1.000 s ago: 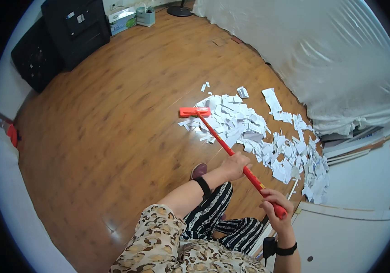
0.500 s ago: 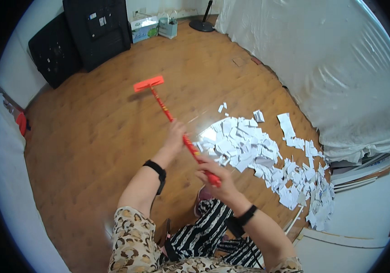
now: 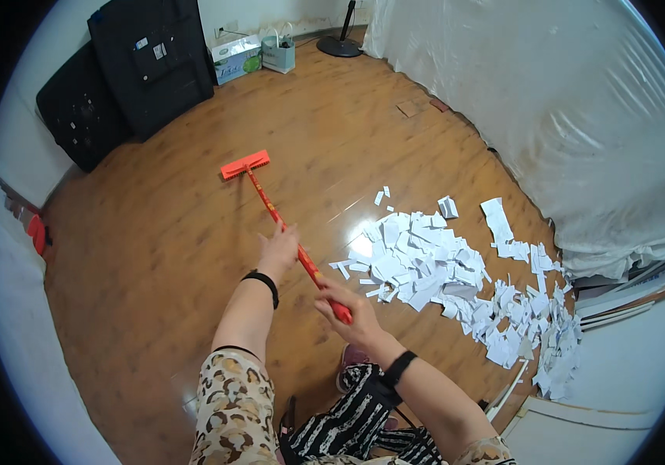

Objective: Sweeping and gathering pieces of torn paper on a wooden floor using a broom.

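Observation:
A red push broom [image 3: 271,208] with a flat orange-red head [image 3: 245,165] slants away from me toward the far left. Its head is at the floor or just over it; I cannot tell if it touches. My left hand [image 3: 279,249] is around the middle of the handle, with its thumb standing off a little. Closer to me, my right hand [image 3: 357,314] grips the handle near its red end. To the right of the broom spreads a heap of torn white paper [image 3: 418,260], with a few loose scraps [image 3: 383,195] beyond it.
Plastic sheeting [image 3: 518,116] hangs along the right side. Stacked boards [image 3: 619,302] lie at the right. Black panels [image 3: 146,70] lean at the far left, beside a box [image 3: 237,60], a bag [image 3: 279,54] and a round stand base [image 3: 339,47]. My shoe [image 3: 354,358] is below.
The broom and both hands have shifted slightly left in the view, and the broom head has come lower and nearer. The view itself has moved a little. The paper heap looks unchanged.

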{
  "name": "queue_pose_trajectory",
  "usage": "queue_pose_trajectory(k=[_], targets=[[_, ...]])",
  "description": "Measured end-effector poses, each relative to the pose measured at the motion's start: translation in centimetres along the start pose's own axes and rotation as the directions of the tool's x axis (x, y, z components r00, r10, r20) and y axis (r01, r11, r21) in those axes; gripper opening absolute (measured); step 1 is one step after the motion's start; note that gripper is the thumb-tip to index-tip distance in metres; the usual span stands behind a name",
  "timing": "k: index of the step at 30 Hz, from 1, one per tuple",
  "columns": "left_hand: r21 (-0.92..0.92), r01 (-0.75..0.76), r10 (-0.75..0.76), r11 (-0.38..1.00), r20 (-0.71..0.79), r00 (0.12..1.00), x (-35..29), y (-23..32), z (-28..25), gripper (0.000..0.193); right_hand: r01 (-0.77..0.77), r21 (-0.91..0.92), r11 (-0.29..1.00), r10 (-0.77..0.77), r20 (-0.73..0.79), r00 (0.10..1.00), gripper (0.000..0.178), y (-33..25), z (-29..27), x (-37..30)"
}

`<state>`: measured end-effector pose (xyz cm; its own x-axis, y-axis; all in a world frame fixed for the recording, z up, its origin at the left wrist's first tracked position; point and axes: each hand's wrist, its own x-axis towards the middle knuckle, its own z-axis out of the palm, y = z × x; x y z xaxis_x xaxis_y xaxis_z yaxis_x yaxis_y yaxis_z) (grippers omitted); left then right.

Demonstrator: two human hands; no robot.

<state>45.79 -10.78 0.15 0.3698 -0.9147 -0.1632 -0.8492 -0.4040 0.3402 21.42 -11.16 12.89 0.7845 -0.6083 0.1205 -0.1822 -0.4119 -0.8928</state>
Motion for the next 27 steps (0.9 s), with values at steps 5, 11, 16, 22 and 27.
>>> queue_pose_trajectory(k=[5,11,16,22,27], targets=[[-0.157,-0.338,0.347,0.928,0.032,0.937,-2.3,6.7,8.4,0.033,-0.175,0.123,0.977,0.175,0.017,0.984,0.014,-2.4,-6.5,-10.2],[-0.487,-0.559,0.556,0.671,-0.169,0.814,-12.4,27.9,8.0,0.042,-0.625,0.160,0.764,0.645,-0.167,0.745,0.011,-15.7,-17.9,-22.9],[-0.685,-0.495,0.507,0.535,-0.209,0.836,-19.8,32.5,2.7,0.027,-0.327,-0.218,0.920,0.295,-0.166,0.941,0.011,-21.3,-18.6,-26.9],[-0.474,-0.495,0.312,0.728,-0.414,0.855,-21.3,19.4,-1.4,0.008,-0.164,-0.169,0.972,0.182,0.097,0.978,0.017,-20.7,-12.4,-22.7],[-0.394,-0.275,0.043,0.877,-0.506,0.861,-20.2,2.1,-1.5,0.022,0.027,0.113,0.993,-0.053,0.240,0.969,0.018,-14.0,-1.1,-14.4]])
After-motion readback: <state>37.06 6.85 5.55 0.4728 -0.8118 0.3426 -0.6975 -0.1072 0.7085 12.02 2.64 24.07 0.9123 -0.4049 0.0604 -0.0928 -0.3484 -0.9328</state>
